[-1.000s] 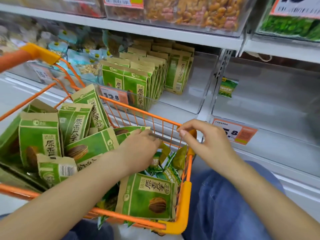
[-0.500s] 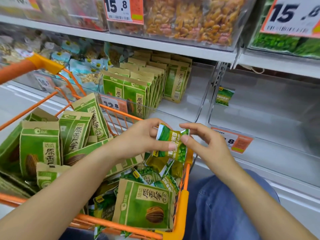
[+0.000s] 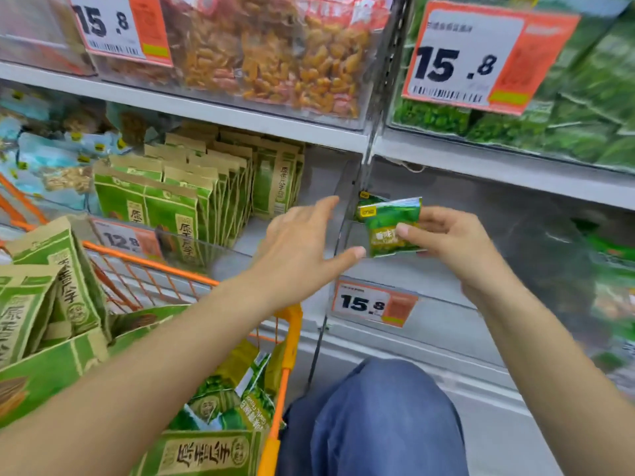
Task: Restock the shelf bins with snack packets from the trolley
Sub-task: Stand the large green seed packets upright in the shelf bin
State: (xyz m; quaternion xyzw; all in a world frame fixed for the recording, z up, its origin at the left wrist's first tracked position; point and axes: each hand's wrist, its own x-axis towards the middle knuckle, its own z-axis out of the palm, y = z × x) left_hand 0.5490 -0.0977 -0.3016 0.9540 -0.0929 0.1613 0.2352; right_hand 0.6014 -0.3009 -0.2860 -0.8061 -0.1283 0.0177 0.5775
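Small green packet (image 3: 391, 228) was held in front of near-empty right bin (image 3: 446, 235), pinched at its right edge by right hand (image 3: 446, 240). Left hand (image 3: 299, 242) beside it – fingers spread, holding nothing. Packet looked light, soft, crinkly, slippery film – best gripped at sealed edge. More packets lay in trolley (image 3: 292, 338), near left.

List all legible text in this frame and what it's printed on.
"15.8": price tag on the top-left bin.
"15.8": price tag on the top-right bin.
"12.8": price tag on the bin of tall green packets.
"15.8": price tag on the near-empty bin.
"原香瓜子": tall green packets in the trolley.
Small green packet in the right hand: print blurred.
Barcodes, small print on tags: unreadable.
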